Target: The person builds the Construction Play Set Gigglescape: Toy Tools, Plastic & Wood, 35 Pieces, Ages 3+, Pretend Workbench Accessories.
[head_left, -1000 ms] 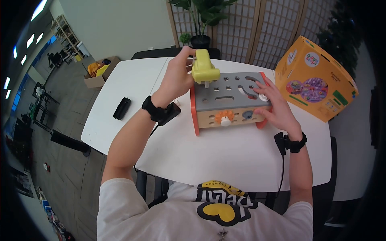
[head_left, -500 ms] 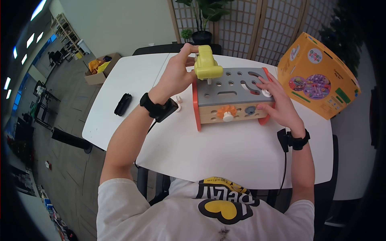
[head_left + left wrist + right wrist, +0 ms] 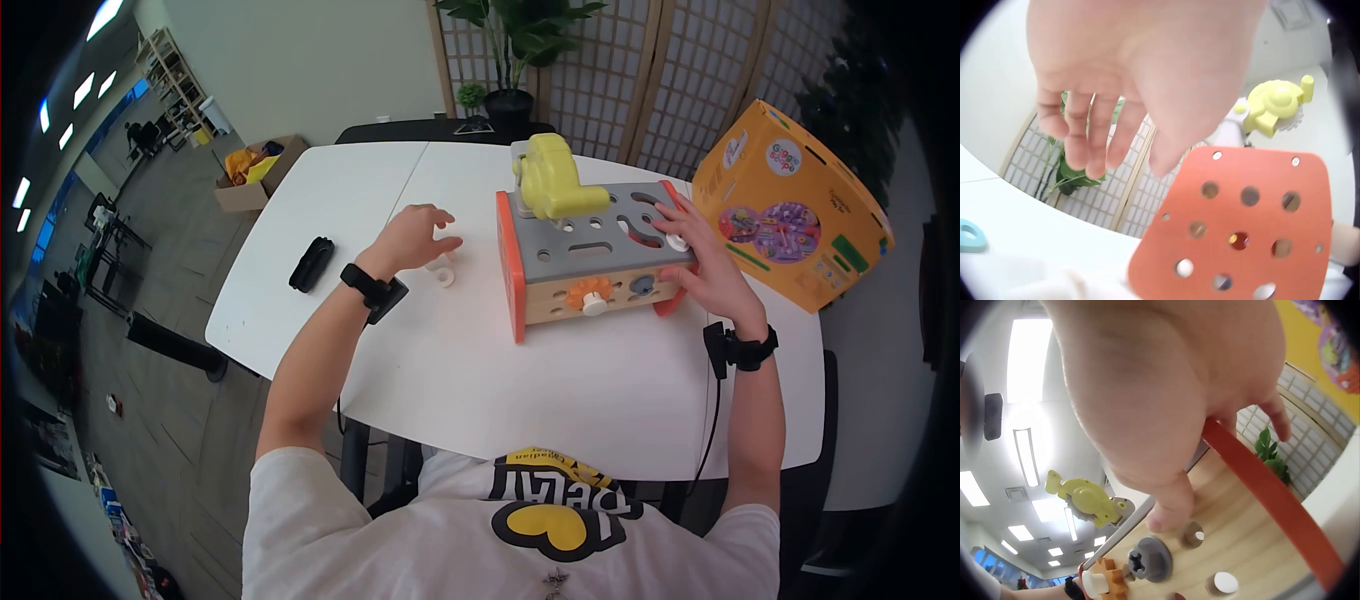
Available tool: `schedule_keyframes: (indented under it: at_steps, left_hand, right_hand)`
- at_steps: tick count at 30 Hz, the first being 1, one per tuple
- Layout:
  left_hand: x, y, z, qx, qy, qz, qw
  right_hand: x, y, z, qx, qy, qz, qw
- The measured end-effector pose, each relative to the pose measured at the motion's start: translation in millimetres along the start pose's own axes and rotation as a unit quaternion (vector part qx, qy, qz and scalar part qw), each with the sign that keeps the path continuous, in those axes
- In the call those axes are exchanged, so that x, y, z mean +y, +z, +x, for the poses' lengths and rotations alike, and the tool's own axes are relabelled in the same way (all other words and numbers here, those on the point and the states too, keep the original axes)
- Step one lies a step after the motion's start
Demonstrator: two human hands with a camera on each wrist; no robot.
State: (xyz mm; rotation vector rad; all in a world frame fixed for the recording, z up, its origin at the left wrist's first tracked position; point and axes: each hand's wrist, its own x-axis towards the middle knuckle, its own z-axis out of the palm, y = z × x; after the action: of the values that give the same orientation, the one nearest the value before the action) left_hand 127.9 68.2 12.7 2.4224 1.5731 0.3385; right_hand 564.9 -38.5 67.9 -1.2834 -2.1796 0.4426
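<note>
In the head view, a toy workbench with a grey holed top, wooden front and red ends stands on the white table. A yellow toy tool with a toothed grey disc is upright at its back left. My left hand, empty and with relaxed fingers, hovers left of the bench, beside small white pieces. My right hand grips the bench's right end, thumb against the front near a grey screw, fingers over the top by a white knob.
A large orange toy box stands at the table's right, close to my right hand. On the left lies a black case. An orange gear with a white screw head sticks out of the bench front. A light blue piece shows in the left wrist view.
My left hand has let go of the yellow toy tool and moved left and down toward the small white pieces. My right hand keeps its grip on the bench.
</note>
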Motion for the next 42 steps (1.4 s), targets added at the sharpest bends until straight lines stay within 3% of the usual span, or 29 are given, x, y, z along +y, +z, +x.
schedule_keyframes:
  at_steps: [7,13,16,22,25,28,40,42]
  left_hand:
    - [-4,13,5,-0.076,-0.022,-0.003,0.997]
    - [-9,17,0,0.016,0.007,-0.016,1.000]
    - [19,-3,-17,0.090,0.023,-0.154,0.984]
    - [57,-15,-40,0.078,0.007,-0.348,0.934]
    - [61,-10,-46,0.064,0.073,-0.413,0.905]
    - [61,-8,-45,0.028,0.127,-0.441,0.888]
    - [68,4,-29,0.013,0.091,-0.478,0.874]
    - [71,14,-23,0.073,0.138,-0.452,0.878]
  right_hand:
    - [21,-9,-2,0.003,-0.014,-0.011,1.000]
    - [46,-12,-4,0.019,-0.034,0.036,0.999]
    - [46,-13,-4,0.023,-0.035,0.036,0.998]
    - [48,-13,-4,0.028,-0.039,0.039,0.998]
    - [49,-13,-4,0.026,-0.041,0.030,0.998]
    - [51,-12,-4,0.025,-0.037,0.035,0.998]
    - [53,-10,-4,0.033,-0.047,0.051,0.997]
    - [51,-10,-4,0.034,-0.046,0.059,0.997]
